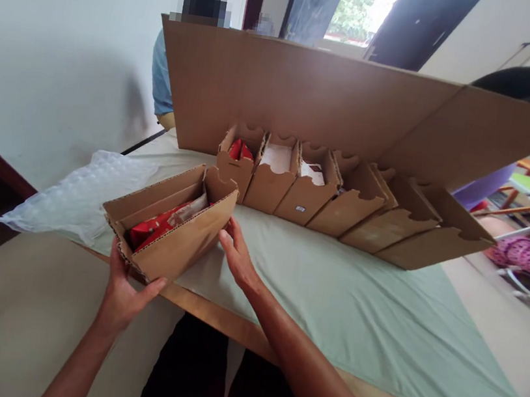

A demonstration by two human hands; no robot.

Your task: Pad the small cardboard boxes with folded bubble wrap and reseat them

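Note:
Between my hands, a long open-topped cardboard box is held tilted at the table's front left edge. Red packets with some white on them lie inside it. My left hand grips the near end of the box, the thumb on its side and the fingers partly hidden beneath. At the far right end, my right hand holds the side, its other fingers out of sight behind the cardboard. Beyond stands a row of several similar boxes; one at the left has red packets, and two beside it hold whitish contents.
A tall cardboard panel stands behind the row. Clear bubble wrap lies at the table's left edge. Pale green cloth covers the table. Behind the panel at left is a person in a light blue sleeve.

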